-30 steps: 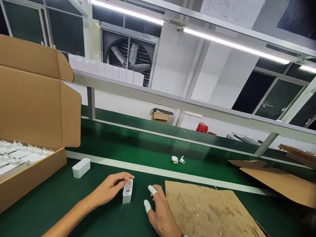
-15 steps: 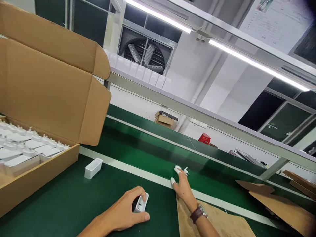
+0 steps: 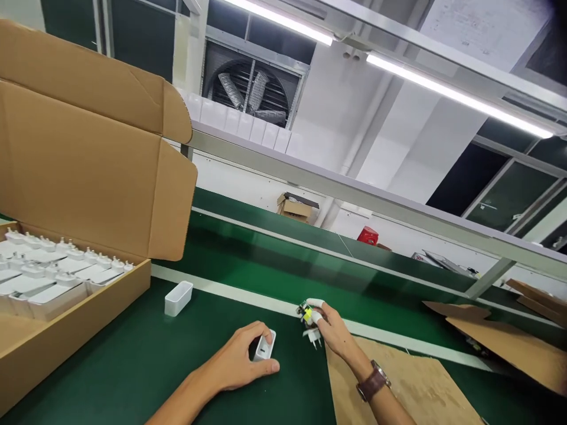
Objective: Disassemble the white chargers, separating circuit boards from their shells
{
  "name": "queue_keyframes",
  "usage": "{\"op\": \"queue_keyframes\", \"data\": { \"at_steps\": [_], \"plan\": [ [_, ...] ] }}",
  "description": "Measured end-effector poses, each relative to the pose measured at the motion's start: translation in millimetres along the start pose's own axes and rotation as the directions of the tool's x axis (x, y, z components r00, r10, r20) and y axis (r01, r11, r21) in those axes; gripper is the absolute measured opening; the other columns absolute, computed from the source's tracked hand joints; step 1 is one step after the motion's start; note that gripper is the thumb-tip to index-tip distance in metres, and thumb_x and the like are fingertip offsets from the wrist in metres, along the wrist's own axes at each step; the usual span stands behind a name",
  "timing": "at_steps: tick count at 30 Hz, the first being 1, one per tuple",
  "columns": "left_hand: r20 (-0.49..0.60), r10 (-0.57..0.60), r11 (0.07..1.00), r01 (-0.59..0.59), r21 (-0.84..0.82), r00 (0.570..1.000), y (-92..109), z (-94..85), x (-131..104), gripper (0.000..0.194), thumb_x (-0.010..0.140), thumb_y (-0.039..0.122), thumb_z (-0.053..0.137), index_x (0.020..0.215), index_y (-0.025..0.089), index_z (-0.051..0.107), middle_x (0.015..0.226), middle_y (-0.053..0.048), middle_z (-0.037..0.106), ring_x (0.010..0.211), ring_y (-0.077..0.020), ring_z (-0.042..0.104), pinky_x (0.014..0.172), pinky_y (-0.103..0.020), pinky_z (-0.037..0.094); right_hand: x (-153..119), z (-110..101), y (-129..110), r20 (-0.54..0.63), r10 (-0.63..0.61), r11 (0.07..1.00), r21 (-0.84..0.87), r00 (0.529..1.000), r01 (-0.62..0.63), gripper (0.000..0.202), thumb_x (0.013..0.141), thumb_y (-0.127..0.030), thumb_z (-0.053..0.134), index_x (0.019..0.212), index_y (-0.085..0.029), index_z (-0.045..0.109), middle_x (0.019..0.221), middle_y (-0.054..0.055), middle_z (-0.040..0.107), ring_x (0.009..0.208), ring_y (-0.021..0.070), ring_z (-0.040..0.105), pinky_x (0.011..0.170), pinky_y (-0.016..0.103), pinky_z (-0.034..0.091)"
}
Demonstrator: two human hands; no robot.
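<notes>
A small white charger shell [image 3: 264, 346] stands on the green desk [image 3: 133, 366] with its open end turned up and toward the person, and the left hand [image 3: 241, 363] is closed around it, fingers behind and thumb in front, which keeps the light casing steady and its opening reachable. Just to its right, the right hand [image 3: 333, 330], its fingertips [image 3: 315, 317] capped in white cots, pinches a small circuit-and-plug insert [image 3: 309, 321] lifted off the desk, prongs pointing down and toward the shell; the fingertip hold looks suited to so small a part. Under the right wrist lies a worn brown board [image 3: 398, 389]. A second empty white shell [image 3: 178, 298] lies well apart to the left, near the pale strip edging the conveyor belt [image 3: 266, 271]. Farther left an open cardboard box [image 3: 88, 177] holds rows of white chargers [image 3: 53, 274], plugs upward, its flap standing upright
</notes>
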State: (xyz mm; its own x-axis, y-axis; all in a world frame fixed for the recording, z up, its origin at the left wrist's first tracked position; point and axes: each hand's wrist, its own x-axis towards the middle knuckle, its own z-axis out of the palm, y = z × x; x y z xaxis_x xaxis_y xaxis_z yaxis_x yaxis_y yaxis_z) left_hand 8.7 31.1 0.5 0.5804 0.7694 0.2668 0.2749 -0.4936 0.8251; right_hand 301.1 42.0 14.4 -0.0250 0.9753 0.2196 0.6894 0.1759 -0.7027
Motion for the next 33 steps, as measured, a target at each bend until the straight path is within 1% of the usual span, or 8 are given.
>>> {"op": "queue_keyframes", "data": {
  "at_steps": [3, 8, 12, 15, 19, 24, 29, 33],
  "plan": [
    [-0.023, 0.018, 1.0, -0.018, 0.023, 1.0, 2, 4.1, 0, 0.029, 0.082, 0.041, 0.078, 0.095, 0.023, 0.059, 0.096, 0.001, 0.059, 0.085, -0.0192, 0.052, 0.079, -0.03, 0.039, -34, 17, -5, 0.075, 0.019, 0.997, 0.078, 0.997, -0.025, 0.055, 0.098, -0.049, 0.038, 0.134, -0.013, 0.06, 0.088, 0.007, 0.076, 0.075, 0.0235, 0.074, 0.064, 0.035, 0.061],
    [-0.031, 0.015, 0.997, -0.013, 0.075, 0.999, 8, 9.0, -10, 0.029, 0.084, 0.039, 0.075, 0.101, 0.024, 0.057, 0.105, 0.0, 0.06, 0.092, -0.0205, 0.055, 0.085, -0.033, 0.041, -59, 20, -7, 0.021, 0.009, 0.999, 0.052, 1.0, -0.01, 0.052, 0.095, -0.049, 0.053, 0.131, -0.013, 0.065, 0.116, 0.015, 0.073, 0.108, 0.0284, 0.069, 0.098, 0.044, 0.056],
    [-0.034, 0.026, 0.996, -0.023, 0.081, 0.999, 13, 10.1, -16, 0.026, 0.086, 0.033, 0.074, 0.105, 0.025, 0.058, 0.114, -0.001, 0.061, 0.099, -0.0212, 0.058, 0.091, -0.035, 0.044, -78, 11, -8, 0.018, -0.022, 0.999, -0.047, 1.0, 0.023, 0.07, 0.078, -0.037, 0.075, 0.141, -0.014, 0.06, 0.129, 0.017, 0.066, 0.124, 0.0366, 0.06, 0.109, 0.053, 0.048],
    [-0.033, 0.006, 0.995, -0.002, 0.103, 0.999, 16, 10.7, -16, 0.026, 0.086, 0.032, 0.074, 0.106, 0.026, 0.059, 0.116, -0.001, 0.061, 0.101, -0.022, 0.059, 0.092, -0.036, 0.045, -89, 11, -3, 0.029, -0.054, 0.995, -0.078, 0.998, 0.056, 0.067, 0.081, -0.026, 0.066, 0.146, -0.014, 0.055, 0.126, 0.015, 0.065, 0.117, 0.0326, 0.062, 0.109, 0.052, 0.049],
    [-0.06, -0.1, 0.992, 0.104, 0.078, 0.993, 16, 10.2, -17, 0.049, 0.081, 0.034, 0.079, 0.122, 0.029, 0.052, 0.119, -0.002, 0.061, 0.107, -0.0245, 0.06, 0.097, -0.04, 0.048, -90, 17, 10, 0.026, -0.083, 0.994, -0.066, 0.996, 0.085, 0.063, 0.087, -0.022, 0.054, 0.149, -0.014, 0.049, 0.127, 0.015, 0.063, 0.109, 0.0287, 0.064, 0.106, 0.05, 0.052],
    [-0.031, -0.132, 0.989, 0.134, 0.055, 0.991, 12, 5.1, -21, 0.089, 0.074, 0.032, 0.087, 0.147, 0.032, 0.035, 0.14, -0.007, 0.052, 0.128, -0.0285, 0.053, 0.117, -0.049, 0.04, -89, 20, 19, 0.063, -0.148, 0.987, -0.059, 0.987, 0.152, 0.065, 0.089, -0.019, 0.05, 0.154, -0.012, 0.042, 0.145, 0.018, 0.053, 0.137, 0.0314, 0.048, 0.119, 0.053, 0.041],
    [0.056, -0.048, 0.999, 0.048, 0.008, 0.997, 7, 7.5, -22, 0.095, 0.083, 0.022, 0.069, 0.161, 0.035, 0.017, 0.153, -0.01, 0.042, 0.141, -0.0295, 0.045, 0.124, -0.052, 0.031, -94, 23, 15, 0.015, -0.197, 0.977, -0.077, 0.98, 0.198, 0.064, 0.086, -0.013, 0.052, 0.149, -0.019, 0.045, 0.128, 0.013, 0.058, 0.118, 0.0284, 0.06, 0.106, 0.052, 0.054],
    [-0.07, -0.048, 0.997, 0.052, 0.059, 0.996, 4, 17.1, -18, 0.087, 0.087, 0.021, 0.065, 0.16, 0.032, 0.02, 0.136, -0.008, 0.053, 0.125, -0.0256, 0.057, 0.117, -0.049, 0.039, -97, 25, 1, -0.135, -0.374, 0.919, -0.186, 0.917, 0.347, 0.066, 0.083, -0.009, 0.053, 0.147, -0.021, 0.043, 0.122, 0.012, 0.06, 0.112, 0.0297, 0.059, 0.097, 0.053, 0.058]
  ]
}}
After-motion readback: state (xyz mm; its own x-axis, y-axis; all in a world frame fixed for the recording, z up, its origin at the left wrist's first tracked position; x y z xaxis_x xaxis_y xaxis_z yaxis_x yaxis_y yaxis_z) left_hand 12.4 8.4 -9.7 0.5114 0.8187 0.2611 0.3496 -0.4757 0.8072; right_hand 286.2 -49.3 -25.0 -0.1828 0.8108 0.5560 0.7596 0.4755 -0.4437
